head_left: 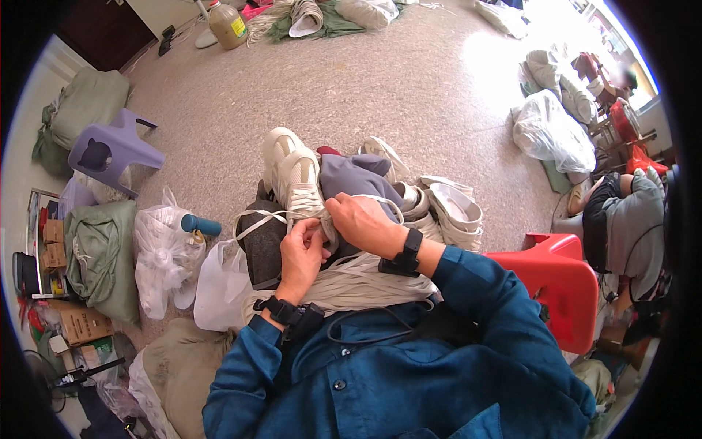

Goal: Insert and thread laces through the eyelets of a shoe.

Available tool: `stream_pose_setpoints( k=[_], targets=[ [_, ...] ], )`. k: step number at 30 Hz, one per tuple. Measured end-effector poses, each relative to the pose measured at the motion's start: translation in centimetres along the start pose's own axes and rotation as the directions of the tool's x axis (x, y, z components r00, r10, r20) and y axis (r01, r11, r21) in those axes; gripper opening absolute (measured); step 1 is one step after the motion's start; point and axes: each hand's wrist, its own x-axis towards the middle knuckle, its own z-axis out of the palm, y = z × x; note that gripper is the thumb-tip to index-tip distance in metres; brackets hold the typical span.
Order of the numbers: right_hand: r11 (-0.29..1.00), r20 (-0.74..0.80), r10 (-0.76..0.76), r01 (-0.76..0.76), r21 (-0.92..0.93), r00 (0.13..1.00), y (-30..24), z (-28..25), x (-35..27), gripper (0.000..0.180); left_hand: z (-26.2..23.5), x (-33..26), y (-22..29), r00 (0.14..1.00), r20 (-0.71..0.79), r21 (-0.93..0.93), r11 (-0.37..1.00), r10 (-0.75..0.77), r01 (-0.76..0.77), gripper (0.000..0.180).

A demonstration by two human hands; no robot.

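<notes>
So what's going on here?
A person's left hand and right hand are working close together at the laces of a cream sneaker; exactly what the fingertips pinch is hard to see. Loose lace loops show on both sides. A bundle of pale laces lies by the body, and more shoes sit to the right.
</notes>
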Motion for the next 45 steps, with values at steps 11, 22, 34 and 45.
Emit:
stream_pose_setpoints(
  k=[11,22,34,45],
  targets=[
    [0.992,-0.083,-0.109,0.114,0.057,0.991,-1.1,0.0,-1.0,0.023,-0.5,2.5,-0.8,0.955,0.006,0.382,0.882,0.297,-0.277,0.012],
    [0.999,-0.039,-0.034,0.035,0.022,0.999,-1.1,0.2,-0.7,0.027,-2.2,0.8,2.4,0.877,0.084,0.745,0.555,0.473,-0.371,0.004],
    [0.991,-0.287,-0.126,0.111,-0.068,0.950,-0.5,-1.1,1.1,0.024,-13.2,-4.5,2.8,0.940,0.077,0.750,0.602,0.332,-0.274,0.019],
    [0.961,0.002,-0.144,0.140,0.238,0.990,-1.7,-1.7,-1.4,0.012,-6.1,1.5,3.5,0.733,0.327,0.702,0.366,0.597,-0.611,0.024]
  ],
)
